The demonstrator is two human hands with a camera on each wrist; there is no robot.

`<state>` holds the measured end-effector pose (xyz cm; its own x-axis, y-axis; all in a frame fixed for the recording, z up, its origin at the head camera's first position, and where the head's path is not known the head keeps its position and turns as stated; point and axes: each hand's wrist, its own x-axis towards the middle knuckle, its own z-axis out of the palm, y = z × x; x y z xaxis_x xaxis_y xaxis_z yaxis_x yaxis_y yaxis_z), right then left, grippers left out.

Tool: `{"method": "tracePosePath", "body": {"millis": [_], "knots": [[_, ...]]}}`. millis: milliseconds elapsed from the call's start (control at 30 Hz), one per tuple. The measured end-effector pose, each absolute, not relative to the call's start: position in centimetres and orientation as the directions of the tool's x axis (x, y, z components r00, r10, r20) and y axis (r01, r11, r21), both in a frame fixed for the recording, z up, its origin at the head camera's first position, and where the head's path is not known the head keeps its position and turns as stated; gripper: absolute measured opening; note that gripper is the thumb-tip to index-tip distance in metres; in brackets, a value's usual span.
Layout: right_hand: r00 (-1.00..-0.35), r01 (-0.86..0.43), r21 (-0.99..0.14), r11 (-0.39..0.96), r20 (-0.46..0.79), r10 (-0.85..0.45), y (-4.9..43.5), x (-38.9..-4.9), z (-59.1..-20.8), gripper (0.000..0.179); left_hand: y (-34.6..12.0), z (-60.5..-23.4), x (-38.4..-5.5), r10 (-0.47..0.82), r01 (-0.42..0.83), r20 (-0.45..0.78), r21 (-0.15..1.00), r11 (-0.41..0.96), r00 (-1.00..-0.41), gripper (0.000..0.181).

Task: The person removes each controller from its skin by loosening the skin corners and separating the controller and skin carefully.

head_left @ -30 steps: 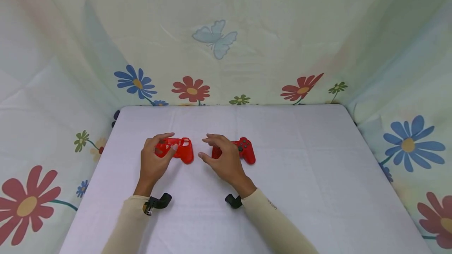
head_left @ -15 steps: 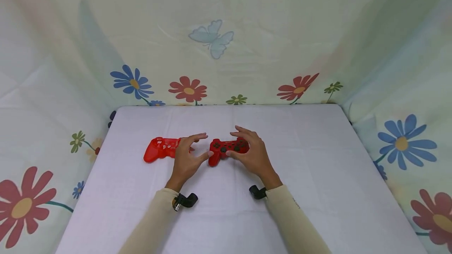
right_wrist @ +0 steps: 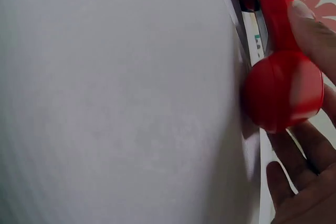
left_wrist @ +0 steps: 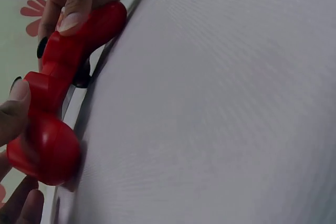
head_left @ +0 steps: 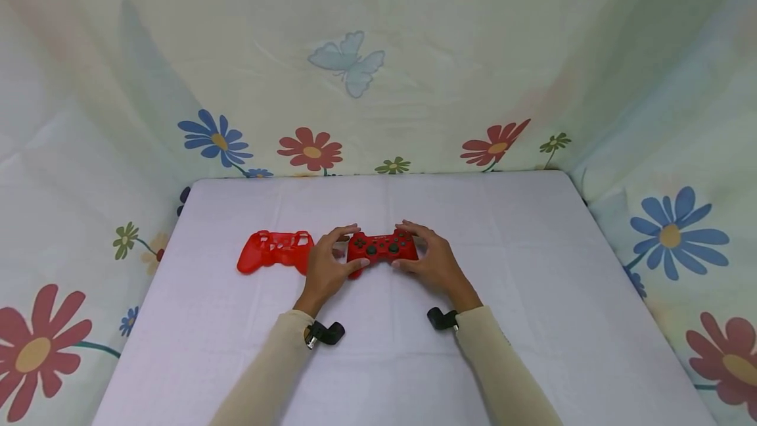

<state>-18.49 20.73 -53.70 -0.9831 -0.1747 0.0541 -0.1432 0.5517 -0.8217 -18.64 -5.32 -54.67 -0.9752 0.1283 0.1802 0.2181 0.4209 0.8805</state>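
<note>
A red game controller point(head_left: 381, 244) with dark buttons lies near the middle of the white table in the head view. My left hand point(head_left: 326, 271) grips its left end between thumb and fingers, and my right hand point(head_left: 436, 260) holds the right end the same way. Close up, the left wrist view has the controller's rounded handle point(left_wrist: 50, 150) just at the cloth, below the thumb. Another handle point(right_wrist: 283, 90) appears in the right wrist view, with fingers behind it. Left of my left hand lies an empty red controller cover point(head_left: 275, 248) with cutouts, its right end partly hidden.
White cloth covers the table point(head_left: 378, 360). Behind it hangs a pale curtain point(head_left: 449, 77) printed with flowers and a butterfly, which continues along both sides. A small black camera sits on each wrist.
Both hands have moved right. My left hand has left the cover and come to the controller's left end; my right hand has shifted to its right end. Both now grip the controller.
</note>
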Motion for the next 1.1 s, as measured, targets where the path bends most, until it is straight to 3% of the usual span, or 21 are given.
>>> {"method": "tracePosePath", "body": {"millis": [433,633,733,867,1100], "knots": [[-0.995,-0.006,-0.829,0.559,-0.053,-0.089,20.9,-17.7,-53.5,0.068,-4.8,-54.9,-18.8,0.154,0.24,0.196,0.902,0.359,-0.968,0.062],[-0.995,-0.026,-0.816,0.578,-0.034,-0.093,21.1,-17.5,-53.6,0.069,-4.7,-54.9,-18.5,0.161,0.249,0.199,0.881,0.401,-0.967,0.06],[-0.994,-0.075,-0.786,0.614,0.007,-0.113,21.2,-17.2,-53.3,0.067,-5.2,-54.4,-17.8,0.182,0.264,0.197,0.814,0.518,-0.963,0.06],[-0.988,-0.141,-0.737,0.661,0.063,-0.141,21.0,-16.8,-51.8,0.065,-6.1,-52.8,-16.9,0.227,0.312,0.214,0.643,0.699,-0.95,0.071],[-0.986,-0.149,-0.666,0.731,0.047,-0.158,20.0,-15.9,-48.5,0.064,-7.2,-50.1,-16.1,0.297,0.334,0.153,0.441,0.833,-0.942,0.089]]}}
